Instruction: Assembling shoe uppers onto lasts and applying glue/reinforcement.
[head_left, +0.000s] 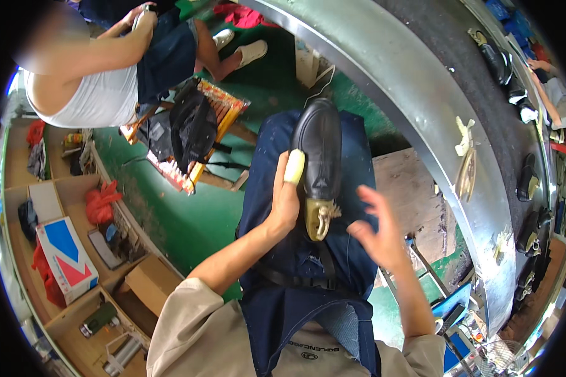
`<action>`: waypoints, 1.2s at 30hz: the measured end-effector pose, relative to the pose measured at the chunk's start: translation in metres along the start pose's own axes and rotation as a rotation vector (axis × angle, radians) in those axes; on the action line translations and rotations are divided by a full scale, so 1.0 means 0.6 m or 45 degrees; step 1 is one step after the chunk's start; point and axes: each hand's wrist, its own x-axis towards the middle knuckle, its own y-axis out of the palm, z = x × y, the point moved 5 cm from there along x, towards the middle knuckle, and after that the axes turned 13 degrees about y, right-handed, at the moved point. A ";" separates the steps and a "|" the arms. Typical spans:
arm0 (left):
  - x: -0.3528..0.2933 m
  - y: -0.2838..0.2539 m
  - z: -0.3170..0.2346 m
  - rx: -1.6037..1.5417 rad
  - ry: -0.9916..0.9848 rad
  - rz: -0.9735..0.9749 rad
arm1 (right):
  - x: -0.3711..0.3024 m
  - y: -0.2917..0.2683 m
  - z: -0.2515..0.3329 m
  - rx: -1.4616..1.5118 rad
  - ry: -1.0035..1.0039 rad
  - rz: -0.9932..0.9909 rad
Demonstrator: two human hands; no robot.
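Observation:
A black leather shoe (321, 141) lies lengthwise over my lap, its rounded toe pointing away from me. An olive-gold shoe last (313, 229) shows at its near end, with a pale cord looped there. My left hand (285, 201) grips the shoe along its left side, and a pale yellow cover wraps one fingertip. Its other fingers are hidden beneath the shoe. To the right of the last, my right hand (380, 229) hovers apart from it, fingers spread and holding nothing. Under the shoe, a dark blue apron (264, 163) covers my legs.
A curved metal-edged conveyor (446, 125) runs along the right, carrying several black shoes (527, 176) and a bundle of pale cords (466, 169). At left stand wooden compartments (75, 182). Another person (94, 94) sits at upper left, near a stool with a black bag (188, 125).

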 end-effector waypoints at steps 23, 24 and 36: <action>0.007 0.052 -0.085 0.018 0.090 0.219 | 0.035 -0.002 0.101 0.118 0.004 -0.043; 0.010 0.044 -0.081 0.086 0.013 0.247 | 0.036 -0.023 0.100 0.272 0.163 0.102; -0.001 -0.038 -0.031 0.255 0.071 0.152 | 0.099 -0.609 -0.062 0.832 0.705 -1.106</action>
